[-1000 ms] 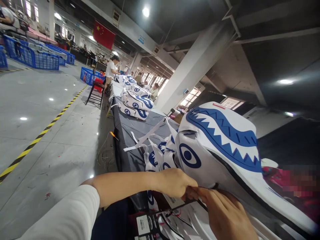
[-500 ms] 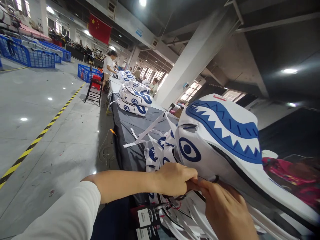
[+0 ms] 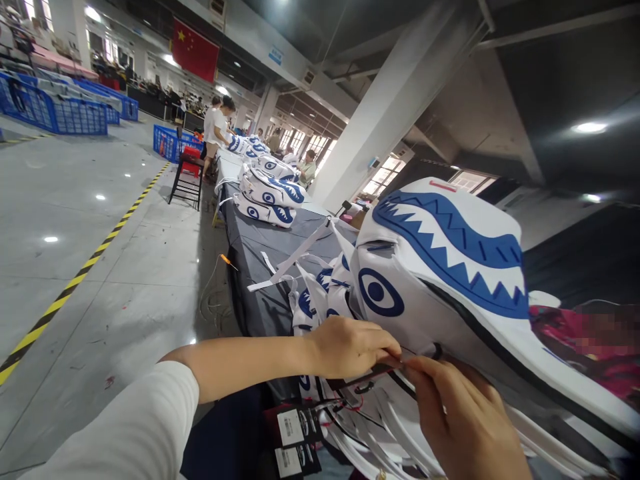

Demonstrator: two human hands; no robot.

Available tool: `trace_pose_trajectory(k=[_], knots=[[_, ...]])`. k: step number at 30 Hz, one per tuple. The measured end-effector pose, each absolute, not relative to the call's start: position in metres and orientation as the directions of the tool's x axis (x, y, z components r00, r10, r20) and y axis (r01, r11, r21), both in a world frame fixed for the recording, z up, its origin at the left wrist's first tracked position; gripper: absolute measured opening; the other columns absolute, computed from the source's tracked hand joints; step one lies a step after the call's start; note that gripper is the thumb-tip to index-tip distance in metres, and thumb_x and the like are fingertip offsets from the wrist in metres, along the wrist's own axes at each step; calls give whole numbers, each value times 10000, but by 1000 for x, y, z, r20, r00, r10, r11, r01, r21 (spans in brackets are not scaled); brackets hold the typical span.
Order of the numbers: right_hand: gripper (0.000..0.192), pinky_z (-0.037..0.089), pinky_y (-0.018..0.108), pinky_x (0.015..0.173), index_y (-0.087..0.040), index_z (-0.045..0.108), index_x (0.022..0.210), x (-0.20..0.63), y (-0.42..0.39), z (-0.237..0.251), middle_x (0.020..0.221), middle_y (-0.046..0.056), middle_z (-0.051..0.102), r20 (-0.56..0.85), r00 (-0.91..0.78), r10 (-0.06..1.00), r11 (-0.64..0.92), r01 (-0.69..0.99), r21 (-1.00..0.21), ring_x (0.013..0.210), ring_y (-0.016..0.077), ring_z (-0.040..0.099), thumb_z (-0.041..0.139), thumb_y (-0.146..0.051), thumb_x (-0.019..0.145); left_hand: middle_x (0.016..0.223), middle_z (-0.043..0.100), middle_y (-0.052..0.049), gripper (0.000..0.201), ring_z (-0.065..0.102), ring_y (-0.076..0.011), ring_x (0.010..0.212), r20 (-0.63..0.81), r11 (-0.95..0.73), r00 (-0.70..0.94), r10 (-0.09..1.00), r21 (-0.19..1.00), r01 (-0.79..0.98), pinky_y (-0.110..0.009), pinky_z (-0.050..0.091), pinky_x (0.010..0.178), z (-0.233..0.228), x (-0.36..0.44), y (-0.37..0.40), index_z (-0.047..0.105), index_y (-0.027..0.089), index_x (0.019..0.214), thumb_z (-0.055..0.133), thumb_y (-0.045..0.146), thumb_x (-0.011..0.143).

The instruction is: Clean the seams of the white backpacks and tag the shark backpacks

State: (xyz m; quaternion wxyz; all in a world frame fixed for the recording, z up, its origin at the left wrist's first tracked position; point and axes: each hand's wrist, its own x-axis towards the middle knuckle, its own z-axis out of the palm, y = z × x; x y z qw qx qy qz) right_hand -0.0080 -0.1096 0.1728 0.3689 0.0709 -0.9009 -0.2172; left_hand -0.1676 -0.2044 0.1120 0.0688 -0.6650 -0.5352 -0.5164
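A white backpack (image 3: 450, 247) with a blue toothed mouth and a round blue eye lies on its side at the right, on top of other bags. At its lower side my left hand (image 3: 350, 347) is closed, thumb and fingers pinched together. Touching or nearly touching those fingertips is my right hand (image 3: 465, 413), also closed in a pinch. What they grip is too small and covered to make out. A dark flat piece shows just under the left fingers. Below hang black tags (image 3: 303, 427) with white barcode labels, near white straps (image 3: 370, 440).
The grey-covered table (image 3: 260, 253) runs away ahead, with stacked shark-face backpacks (image 3: 270, 193) farther along. An orange-handled tool (image 3: 226, 260) hangs at its left edge. Beyond are a black chair (image 3: 187, 180), blue crates (image 3: 55, 103) and people (image 3: 215, 127). A pillar (image 3: 370, 113) rises behind.
My right hand has shifted slightly right and down, and the fingertips have drawn a little apart. The dark flat piece under my left hand shows more. The backpack has moved slightly.
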Motion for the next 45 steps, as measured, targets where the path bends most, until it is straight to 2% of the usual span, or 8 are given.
trace_pose_trajectory(k=[5, 13, 23, 29, 32, 37, 42, 45], knots=[[174, 422, 340, 786, -188, 549, 944, -12, -118, 175, 747, 34, 647, 633, -711, -307, 846, 100, 523, 714, 200, 629, 394, -219, 1018, 993, 747, -37, 240, 711, -166, 924, 755, -277, -173, 632, 429, 860, -249, 519, 701, 113, -154, -203, 661, 164, 1046, 446, 251, 985], [163, 436, 399, 850, -142, 560, 949, -13, -122, 169, 746, 69, 650, 628, -715, -306, 807, 155, 570, 694, 214, 628, 410, -167, 1008, 999, 754, -5, 190, 716, -173, 931, 705, -211, -298, 644, 538, 816, -264, 530, 726, 115, -147, -207, 634, 187, 1031, 472, 267, 971], [137, 408, 396, 939, -167, 565, 983, -7, -117, 169, 787, 38, 687, 569, -770, -289, 811, 119, 573, 703, 177, 651, 431, -165, 1011, 1080, 746, -49, 228, 699, -129, 993, 761, -432, -83, 643, 449, 782, -200, 512, 858, 109, -170, -202, 687, 159, 1058, 476, 197, 983], [225, 411, 426, 898, -161, 569, 925, -14, -126, 170, 717, 19, 663, 567, -765, -306, 789, 130, 601, 617, 181, 646, 369, -155, 1028, 936, 743, -21, 122, 716, -185, 875, 679, -220, -152, 718, 429, 876, -253, 489, 636, 116, -161, -206, 627, 170, 999, 546, 216, 921], [224, 405, 437, 916, -160, 567, 917, -15, -128, 172, 747, 34, 685, 580, -754, -307, 804, 121, 583, 627, 184, 658, 371, -159, 1027, 966, 741, -7, 116, 714, -180, 868, 659, -182, -179, 730, 441, 879, -253, 477, 629, 119, -158, -209, 598, 179, 1012, 563, 204, 904], [168, 414, 413, 919, -162, 572, 967, -9, -122, 170, 782, 38, 698, 631, -716, -299, 857, 89, 507, 650, 179, 657, 413, -168, 1020, 1089, 741, -4, 201, 697, -146, 1005, 697, -325, -91, 712, 441, 836, -233, 512, 773, 118, -159, -212, 613, 193, 1080, 455, 164, 959], [155, 436, 381, 882, -174, 564, 976, -9, -120, 167, 774, 39, 691, 681, -676, -282, 891, 78, 446, 680, 189, 650, 416, -196, 1021, 977, 751, -12, 119, 718, -179, 878, 660, -203, -213, 720, 494, 846, -261, 510, 689, 119, -156, -212, 611, 181, 995, 546, 263, 936], [168, 452, 362, 850, -185, 565, 1000, -9, -120, 167, 798, 44, 694, 714, -653, -253, 904, 103, 415, 720, 201, 648, 410, -243, 1029, 1055, 748, -2, 164, 712, -158, 952, 667, -284, -146, 730, 492, 823, -238, 512, 743, 120, -155, -215, 593, 204, 1079, 517, 205, 934]])
